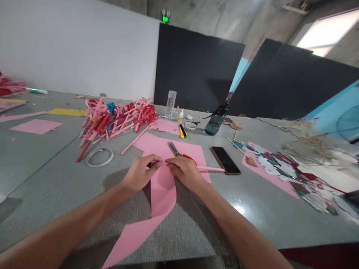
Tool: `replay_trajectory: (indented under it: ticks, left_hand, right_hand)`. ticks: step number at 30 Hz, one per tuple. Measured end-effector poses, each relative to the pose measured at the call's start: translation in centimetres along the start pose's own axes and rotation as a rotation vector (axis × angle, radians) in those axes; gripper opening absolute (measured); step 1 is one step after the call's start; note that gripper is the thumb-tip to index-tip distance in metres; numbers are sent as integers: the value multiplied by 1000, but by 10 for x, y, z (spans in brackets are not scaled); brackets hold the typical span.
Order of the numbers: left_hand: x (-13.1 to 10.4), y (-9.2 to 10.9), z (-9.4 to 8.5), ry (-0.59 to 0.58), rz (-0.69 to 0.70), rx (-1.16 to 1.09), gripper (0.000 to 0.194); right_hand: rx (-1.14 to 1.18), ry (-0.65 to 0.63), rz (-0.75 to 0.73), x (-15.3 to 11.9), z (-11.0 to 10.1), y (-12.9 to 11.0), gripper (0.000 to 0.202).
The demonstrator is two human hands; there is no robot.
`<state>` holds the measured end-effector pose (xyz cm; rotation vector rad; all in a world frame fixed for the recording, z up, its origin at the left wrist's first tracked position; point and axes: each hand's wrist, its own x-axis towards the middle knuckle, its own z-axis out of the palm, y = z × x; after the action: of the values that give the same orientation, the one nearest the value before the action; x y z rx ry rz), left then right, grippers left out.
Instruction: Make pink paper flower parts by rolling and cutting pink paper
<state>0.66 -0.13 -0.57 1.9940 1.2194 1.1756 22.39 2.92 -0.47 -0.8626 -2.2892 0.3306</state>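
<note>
A long pink paper strip curves from the near table edge up to both hands, hanging partly over that edge, probably so its far end can be worked flat; the left hand pinches the strip's top with thumb and forefinger pressed together; the right hand, touching it, pinches the same spot and a thin pink rolled stick that juts right of the strip. Just beyond the strip lie scissors on a pink sheet; right of the strip a phone; left, a tape ring with bare grey table around it; farther left, a heap of pink rolls.
</note>
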Motion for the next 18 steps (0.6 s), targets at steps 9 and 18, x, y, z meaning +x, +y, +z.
replay_trajectory:
  ticks: [9, 18]
  left_hand:
    - [-1, 4, -2, -20, 34, 38, 16]
    - [-1, 0, -3, -8, 65, 35, 20]
  right_hand:
    - [-29, -18, -45, 0, -3, 0, 26]
    - [-31, -16, -40, -1, -5, -3, 25]
